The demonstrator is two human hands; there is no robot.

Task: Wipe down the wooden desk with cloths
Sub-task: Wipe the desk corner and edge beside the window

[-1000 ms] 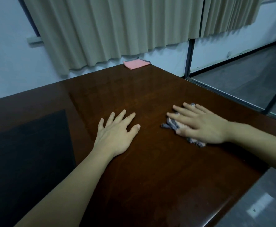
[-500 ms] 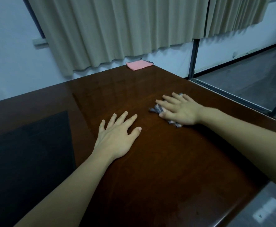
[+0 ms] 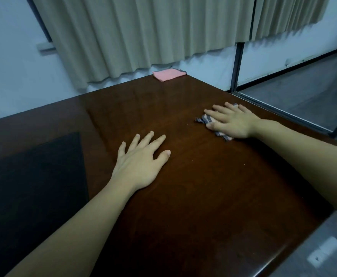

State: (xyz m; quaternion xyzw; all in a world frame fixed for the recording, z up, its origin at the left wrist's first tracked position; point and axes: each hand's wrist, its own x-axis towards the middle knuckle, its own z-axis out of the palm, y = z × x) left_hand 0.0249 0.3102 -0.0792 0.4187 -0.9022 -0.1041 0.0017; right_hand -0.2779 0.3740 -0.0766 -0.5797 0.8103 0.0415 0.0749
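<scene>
While pressing flat with straight fingers on the striped cloth (image 3: 213,126), right hand (image 3: 234,123) at right of centre, near the right edge of the desk (image 3: 193,196): grip not closed, cloth only pinned under palm, probably to rub with full pressure. Left hand (image 3: 141,162) at centre, fingers spread and flat on bare wood, holding nothing, likely as support while leaning forward. Striped cloth crumpled, dark and light stripes, mostly hidden under the hand. Pink cloth (image 3: 168,74) folded flat at the far corner, upper centre, well apart from both hands, apparently kept for later. Wood dark, glossy, reflecting the curtain (image 3: 143,33).
</scene>
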